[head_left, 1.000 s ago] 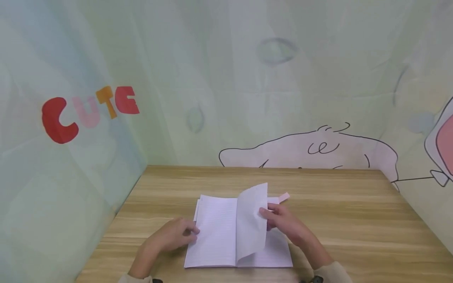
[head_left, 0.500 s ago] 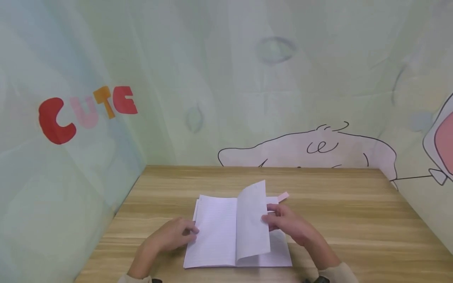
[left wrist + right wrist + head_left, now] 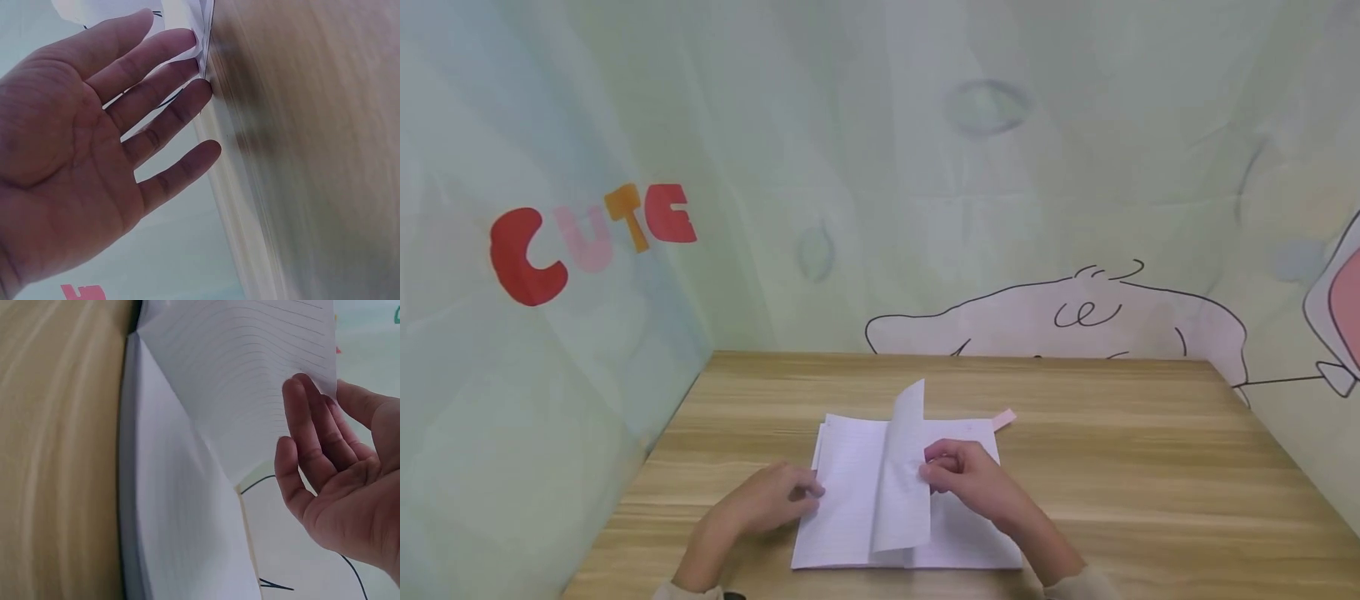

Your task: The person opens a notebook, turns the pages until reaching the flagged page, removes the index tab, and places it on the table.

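An open notebook [image 3: 847, 492] with ruled white pages lies flat on the table. Between its two halves a single page [image 3: 904, 492] stands raised, bowed and leaning a little to the right. My right hand [image 3: 973, 483] pinches that page by its free edge; in the right wrist view the thumb and fingertips meet at the lined sheet [image 3: 250, 369]. At the notebook's left edge rests my left hand [image 3: 775, 498], its fingertips touching the pages. The left wrist view shows these fingers [image 3: 172, 119] spread and relaxed, gripping nothing.
A pink tab [image 3: 1004, 418] sticks out past the notebook's top right corner. The wood-grain table [image 3: 1120, 450] runs back to a printed cloth wall [image 3: 775, 208], with another cloth side at the left bearing coloured letters [image 3: 527, 257].
My right hand has carried the pinched page leftward, lifting it off the right half, so more of the sheet beneath shows. The left hand has stayed at the left edge.
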A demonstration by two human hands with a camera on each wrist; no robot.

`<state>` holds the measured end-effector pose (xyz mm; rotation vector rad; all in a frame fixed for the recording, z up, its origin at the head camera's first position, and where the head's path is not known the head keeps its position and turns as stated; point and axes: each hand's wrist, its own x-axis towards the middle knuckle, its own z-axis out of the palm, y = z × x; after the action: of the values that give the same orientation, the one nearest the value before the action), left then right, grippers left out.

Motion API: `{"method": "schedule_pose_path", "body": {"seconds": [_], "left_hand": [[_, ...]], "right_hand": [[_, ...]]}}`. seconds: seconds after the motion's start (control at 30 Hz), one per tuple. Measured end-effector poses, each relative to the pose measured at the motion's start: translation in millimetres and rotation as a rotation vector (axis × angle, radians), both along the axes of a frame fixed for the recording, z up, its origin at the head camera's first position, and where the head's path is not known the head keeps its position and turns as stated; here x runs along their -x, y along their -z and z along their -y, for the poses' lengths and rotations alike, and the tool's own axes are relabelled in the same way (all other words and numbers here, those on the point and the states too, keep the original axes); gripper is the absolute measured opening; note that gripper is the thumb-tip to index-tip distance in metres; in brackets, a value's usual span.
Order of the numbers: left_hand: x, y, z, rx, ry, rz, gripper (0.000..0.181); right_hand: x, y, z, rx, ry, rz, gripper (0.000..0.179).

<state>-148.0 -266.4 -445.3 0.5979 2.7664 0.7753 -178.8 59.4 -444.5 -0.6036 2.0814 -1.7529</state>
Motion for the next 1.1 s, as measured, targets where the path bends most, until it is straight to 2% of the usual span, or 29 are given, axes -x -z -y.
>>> {"method": "schedule_pose_path", "body": {"seconds": [0.27,0.57,0.67,0.87,1.0,1.1], "left_hand": [[-0.5,-1.0,-0.2,0.029,-0.001,-0.011,0.022],[-3.4,-1.5,-4.4,0.040,0.067,-0.071,0.027],[-3.5,-1.0,-4.0,0.028,0.080,-0.076,0.027],[-1.1,0.0,-2.1,0.000,0.114,-0.107,0.029],[0.9,-0.8,-1.1,-0.021,0.121,-0.090,0.029],[0.9,-3.2,0.3,-0.044,0.090,-0.059,0.032]], "right_hand": [[-0.2,19.2,27,-0.032,0.037,-0.043,0.015],[2.4,38.6,46,-0.049,-0.043,0.002,0.019],[1.3,39.0,51,-0.060,-0.071,0.022,0.025],[-2.5,32.1,55,-0.182,-0.150,0.006,0.044],[-4.3,29.6,56,-0.238,-0.171,-0.003,0.045],[-5.3,28.3,56,-0.267,-0.179,-0.023,0.043]]}}
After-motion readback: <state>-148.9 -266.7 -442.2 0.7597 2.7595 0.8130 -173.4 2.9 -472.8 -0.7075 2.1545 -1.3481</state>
